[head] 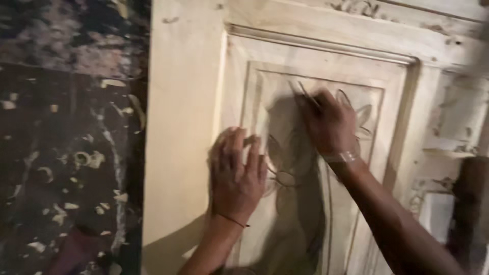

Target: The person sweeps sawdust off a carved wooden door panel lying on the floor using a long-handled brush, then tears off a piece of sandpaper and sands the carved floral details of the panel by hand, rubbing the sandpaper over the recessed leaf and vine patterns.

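Note:
A pale wooden door panel (183,127) with raised moulding fills the middle of the head view. A flower outline (285,173) is drawn on its recessed centre. My left hand (237,175) lies flat on the panel, fingers spread, just left of the drawing. My right hand (328,122) is closed around a thin pencil (305,94), its tip touching the wood near the upper petals. A thin cord sits on my left wrist and a light band on my right.
Dark floor (66,168) littered with pale wood shavings lies to the left of the panel. Carved trim (453,127) and rough chipped wood run along the panel's right side and top edge.

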